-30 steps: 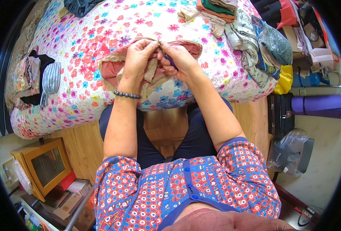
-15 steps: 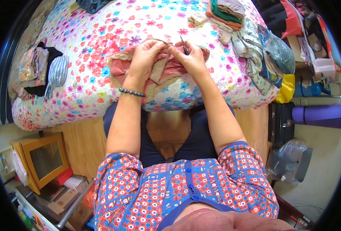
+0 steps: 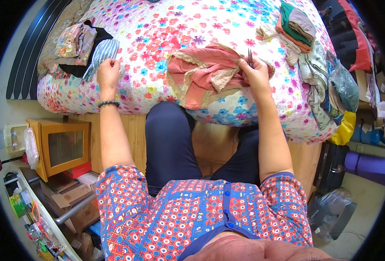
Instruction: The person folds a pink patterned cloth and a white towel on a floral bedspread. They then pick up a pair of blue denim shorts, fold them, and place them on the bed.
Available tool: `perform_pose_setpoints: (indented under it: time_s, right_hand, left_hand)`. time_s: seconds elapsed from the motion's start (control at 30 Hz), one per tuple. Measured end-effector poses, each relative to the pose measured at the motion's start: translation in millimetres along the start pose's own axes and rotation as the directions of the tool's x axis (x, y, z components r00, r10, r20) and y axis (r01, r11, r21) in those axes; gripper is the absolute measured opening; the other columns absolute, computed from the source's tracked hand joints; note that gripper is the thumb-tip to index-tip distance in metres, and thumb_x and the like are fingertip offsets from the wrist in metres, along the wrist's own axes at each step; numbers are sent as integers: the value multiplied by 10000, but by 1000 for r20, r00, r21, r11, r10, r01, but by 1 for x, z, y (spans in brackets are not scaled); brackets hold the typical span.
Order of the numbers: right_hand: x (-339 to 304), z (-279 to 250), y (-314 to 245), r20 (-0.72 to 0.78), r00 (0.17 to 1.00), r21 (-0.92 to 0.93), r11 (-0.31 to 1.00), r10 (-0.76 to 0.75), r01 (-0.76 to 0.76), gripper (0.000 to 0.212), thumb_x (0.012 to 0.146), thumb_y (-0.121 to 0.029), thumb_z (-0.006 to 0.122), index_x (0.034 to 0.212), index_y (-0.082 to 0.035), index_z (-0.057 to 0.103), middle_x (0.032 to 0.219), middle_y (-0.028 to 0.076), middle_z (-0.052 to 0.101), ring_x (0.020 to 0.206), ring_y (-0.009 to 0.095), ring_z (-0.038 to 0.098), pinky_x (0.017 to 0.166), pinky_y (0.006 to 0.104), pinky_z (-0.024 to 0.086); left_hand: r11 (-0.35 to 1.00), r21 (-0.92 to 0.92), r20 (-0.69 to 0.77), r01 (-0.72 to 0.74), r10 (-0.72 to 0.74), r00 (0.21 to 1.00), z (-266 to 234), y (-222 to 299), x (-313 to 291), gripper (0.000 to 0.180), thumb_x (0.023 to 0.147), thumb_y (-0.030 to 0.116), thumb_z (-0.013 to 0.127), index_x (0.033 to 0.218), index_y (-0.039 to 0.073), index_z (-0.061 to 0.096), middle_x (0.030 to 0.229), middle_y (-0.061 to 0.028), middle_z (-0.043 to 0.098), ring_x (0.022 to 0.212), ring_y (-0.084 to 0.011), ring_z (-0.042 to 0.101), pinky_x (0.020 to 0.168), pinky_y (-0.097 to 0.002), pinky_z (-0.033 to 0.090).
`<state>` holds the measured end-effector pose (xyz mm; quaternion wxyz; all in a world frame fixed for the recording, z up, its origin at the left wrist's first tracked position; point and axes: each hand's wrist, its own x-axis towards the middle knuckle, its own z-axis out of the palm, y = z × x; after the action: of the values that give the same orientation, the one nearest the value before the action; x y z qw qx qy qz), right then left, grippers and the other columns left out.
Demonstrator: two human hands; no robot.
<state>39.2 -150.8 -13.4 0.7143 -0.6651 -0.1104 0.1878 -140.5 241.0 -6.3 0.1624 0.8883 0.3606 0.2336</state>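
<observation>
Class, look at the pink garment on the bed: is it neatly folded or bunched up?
Bunched up: the pink garment lies in crumpled, uneven folds under the right hand.

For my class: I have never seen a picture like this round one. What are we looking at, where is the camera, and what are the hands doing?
The camera sits on a person's head and looks down, so straight edges bend near the rim. The two forearms belong to that person, who sits at a bed with a flowered cover. The right hand holds a small pair of scissors against a pink garment with lace trim. The left hand reaches toward a striped cloth beside a dark bundle. Folded clothes are piled on the right.
</observation>
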Motion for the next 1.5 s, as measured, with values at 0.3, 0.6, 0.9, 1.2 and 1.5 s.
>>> perform_pose_setpoints:
  time_s: [0.3, 0.6, 0.9, 1.2, 1.5]
  right_hand:
    - [1, -3, 4, -20, 1000, 24, 1000, 2, -1, 104, 882, -127, 622, 853, -28, 615, 640, -60, 523, 508, 9, 401, 447, 181, 296]
    - [6, -12, 3, -4, 998, 134, 989, 60, -59, 129, 894, -126, 589, 793, -47, 584, 586, -44, 490, 440, 32, 382, 401, 198, 280]
    - [13, -24, -5, 274, 960, 582, 787, 51, -207, 84, 909, -126, 577, 837, -86, 594, 543, -58, 395, 425, 51, 342, 391, 210, 239]
    - [24, -84, -4, -199, 910, -774, 627, -364, 82, 370, 720, -329, 754, 948, -45, 686, 717, 130, 647, 686, 239, 629, 651, 345, 482]
    - [17, -77, -11, -187, 940, -764, 643, -283, 42, 203, 709, -188, 702, 843, -39, 672, 774, 197, 646, 757, 326, 644, 683, 394, 495]
  left_hand:
    - [998, 10, -36, -58, 58, 998, -2, -5, -9, 162, 802, 199, 639, 873, 55, 661, 777, -124, 684, 742, -259, 670, 667, -368, 507]
    - [962, -44, -5, -271, 271, 963, 4, 125, -41, 211, 857, 255, 622, 811, 55, 668, 733, -153, 657, 703, -307, 640, 638, -416, 485]
    - [146, -880, 473, 451, 327, 818, 90, 177, -75, 167, 895, 122, 594, 1014, 8, 620, 988, -99, 652, 888, -187, 627, 782, -313, 502]
    - [333, -924, 201, 185, 13, 980, 55, 148, -34, 265, 911, 78, 562, 1174, 43, 562, 1122, -76, 619, 1016, -154, 589, 872, -284, 470]
    - [869, -232, 284, -437, 490, 824, 127, 276, -73, 433, 793, 382, 683, 1004, 10, 616, 989, -203, 639, 935, -334, 608, 811, -413, 485]
